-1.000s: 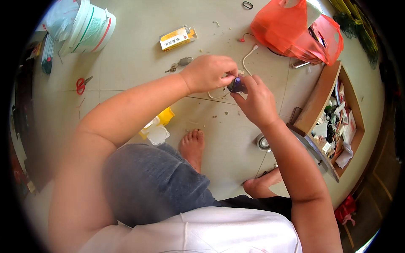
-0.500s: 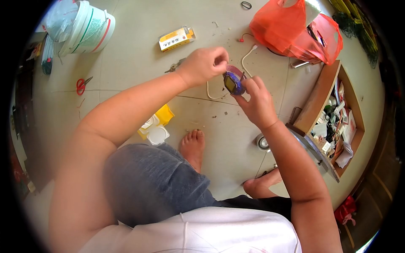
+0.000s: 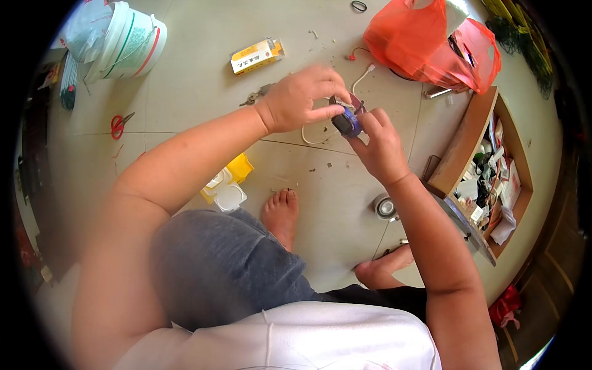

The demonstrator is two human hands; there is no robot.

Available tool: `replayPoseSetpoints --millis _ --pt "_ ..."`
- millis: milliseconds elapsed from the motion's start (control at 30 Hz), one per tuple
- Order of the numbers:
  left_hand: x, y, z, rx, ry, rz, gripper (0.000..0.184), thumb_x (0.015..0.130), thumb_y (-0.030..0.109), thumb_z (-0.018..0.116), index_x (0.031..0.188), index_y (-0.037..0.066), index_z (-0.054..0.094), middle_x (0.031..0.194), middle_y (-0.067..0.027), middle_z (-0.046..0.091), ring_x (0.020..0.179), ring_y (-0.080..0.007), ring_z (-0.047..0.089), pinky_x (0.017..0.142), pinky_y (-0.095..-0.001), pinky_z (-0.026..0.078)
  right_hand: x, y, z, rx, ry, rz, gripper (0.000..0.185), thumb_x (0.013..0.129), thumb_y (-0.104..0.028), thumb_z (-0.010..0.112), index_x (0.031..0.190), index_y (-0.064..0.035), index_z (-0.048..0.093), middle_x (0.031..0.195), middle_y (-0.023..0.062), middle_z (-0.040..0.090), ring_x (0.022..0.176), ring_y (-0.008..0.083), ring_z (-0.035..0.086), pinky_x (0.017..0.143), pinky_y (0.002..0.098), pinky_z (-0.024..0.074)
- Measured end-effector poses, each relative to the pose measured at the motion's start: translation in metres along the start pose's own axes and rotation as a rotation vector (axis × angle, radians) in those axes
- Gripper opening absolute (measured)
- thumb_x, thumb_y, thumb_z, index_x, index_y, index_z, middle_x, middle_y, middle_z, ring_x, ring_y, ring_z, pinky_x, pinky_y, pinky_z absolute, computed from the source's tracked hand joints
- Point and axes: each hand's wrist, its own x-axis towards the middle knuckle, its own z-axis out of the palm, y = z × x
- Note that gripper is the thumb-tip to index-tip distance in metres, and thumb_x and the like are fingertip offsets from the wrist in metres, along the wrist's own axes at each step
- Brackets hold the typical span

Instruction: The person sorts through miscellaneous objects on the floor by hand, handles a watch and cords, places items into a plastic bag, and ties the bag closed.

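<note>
In the head view, a purple watch (image 3: 347,124) is up in the air over the floor (image 3: 336,216), right between the two hands. The right hand (image 3: 383,148) has it. Its grip is closed on the watch, with the thumb low and the fingers on the side nearest that hand. From the right grip, the watch sticks out toward the left hand (image 3: 293,102).

The left hand is very close too. Its thumb reaches the top edge of the watch and its fingers spread out above. I cannot tell if the left grip is pinching the watch or just touching it.

The long way of the watch looks slanted, from the left thumb down toward the right thumb. The dark screen seems to tip down and toward the left arm. A pink strap (image 3: 356,100) bends up on the far side, close to the right fingers.

A white cord (image 3: 364,77) lies on the floor past the hands. Some keys (image 3: 251,98) lie by the left wrist, and a yellow and white box (image 3: 256,57) is farther off.
</note>
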Motion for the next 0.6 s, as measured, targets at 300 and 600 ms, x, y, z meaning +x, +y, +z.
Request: replayPoseSetpoints --millis 300,600 --pt "0.0046 -0.0028 0.0035 0.065 -0.008 0.246 0.017 0.077 0.008 0.071 0.093 0.012 0.066 0.092 -0.0014 0.068 0.087 -0.0247 0.064 0.076 -0.0357 0.052 -0.0009 0.0019 -0.0011 -0.007 -0.044 0.018 0.025 0.074 -0.008 0.075 0.091 -0.0059 0.057 0.087 0.0103 0.052 0.079 0.0318 0.056 0.067 0.0407 0.0486" --pt "-0.0021 -0.0053 0.0025 0.258 -0.065 0.373 0.016 0.076 0.010 0.072 0.090 0.012 0.065 0.088 0.0000 0.068 0.073 -0.0221 0.064 0.063 -0.0336 0.052 -0.0044 0.0018 0.0001 0.105 -0.122 0.053 0.030 0.069 -0.011 0.082 0.089 -0.0043 0.061 0.081 0.0080 0.053 0.072 0.0244 0.054 0.065 0.0359 0.0463"
